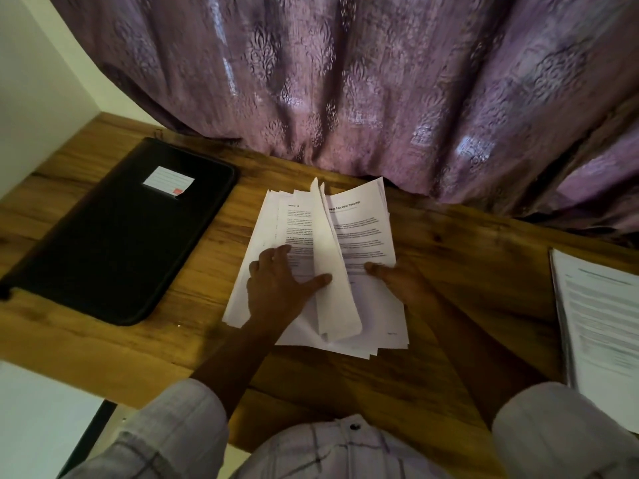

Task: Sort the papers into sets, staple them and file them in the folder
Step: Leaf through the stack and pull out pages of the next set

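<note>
While the flat left hand point(276, 285) presses the papers point(363, 233) and the right hand point(394, 276) pinches some, sorting is unfinished, the folder point(121, 236) closed.

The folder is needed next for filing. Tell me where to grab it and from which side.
Probably take the black folder by its long right edge, coming from the papers: it lies flat and closed on the table, and that edge is bare and nearest the left hand.
</note>
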